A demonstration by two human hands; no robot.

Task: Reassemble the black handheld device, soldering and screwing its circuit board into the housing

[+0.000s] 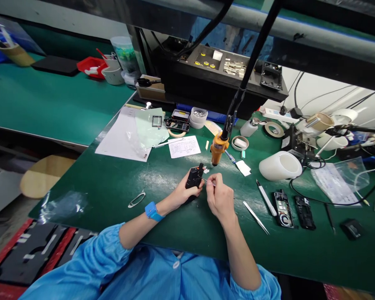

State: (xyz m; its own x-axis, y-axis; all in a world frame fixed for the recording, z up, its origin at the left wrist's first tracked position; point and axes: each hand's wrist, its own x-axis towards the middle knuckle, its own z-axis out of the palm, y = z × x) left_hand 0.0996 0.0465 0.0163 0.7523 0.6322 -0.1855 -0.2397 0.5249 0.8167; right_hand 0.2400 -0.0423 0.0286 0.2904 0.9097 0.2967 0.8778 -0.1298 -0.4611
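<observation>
My left hand (187,189) is wrapped round a black handheld device (194,178) with a short stub like an antenna, held up off the green bench. My right hand (220,196) pinches a thin metal tool (205,179), its tip at the side of the device; the tool's exact kind is too small to tell. Small white pieces (206,170) show just behind the device. Above my hands hangs an orange electric screwdriver (218,148) on a black cable. To the right lie white tweezers (256,217), a white pen-like tool (266,198) and two opened device halves (283,208).
A white cylinder (280,165) stands at the right, near a metal apparatus (300,135) with cables. Papers (125,135) and a printed slip (184,146) lie at the back left. A black parts tray (220,68) sits on the raised shelf. A cable loop (136,199) rests at the left.
</observation>
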